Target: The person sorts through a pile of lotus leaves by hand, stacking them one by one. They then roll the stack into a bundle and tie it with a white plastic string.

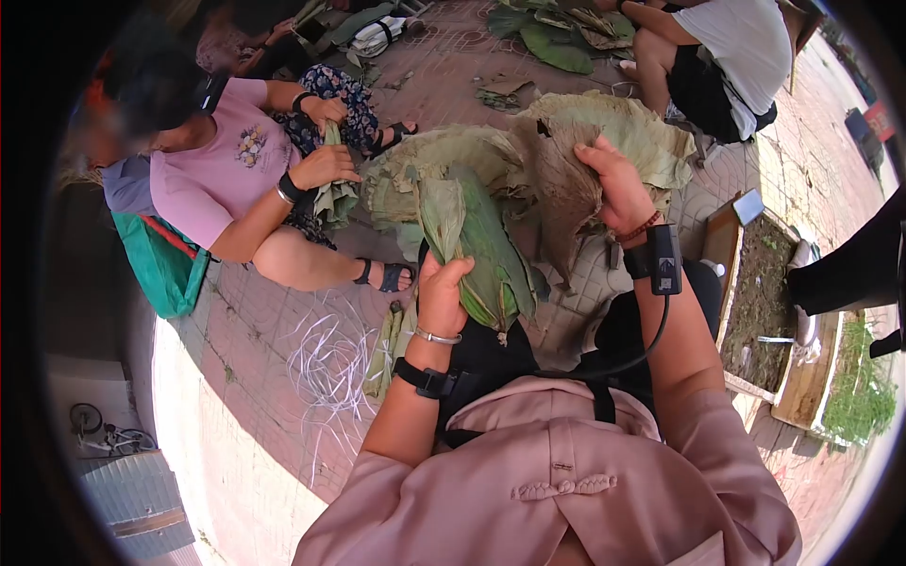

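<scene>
My left hand is closed round a bundle of folded green leaves, which points up and away from me. A paler folded leaf lies along the bundle's left side. In my right hand is the edge of a large dry brown leaf, pinched between thumb and fingers. Behind both hands spread wide, wrinkled, pale dry leaves. The brown leaf hangs just right of the green bundle.
White string and tied green stalks lie on the paving at left. A seated person holds leaves there. Another person sits at upper right near a leaf pile. Wooden planters stand at right.
</scene>
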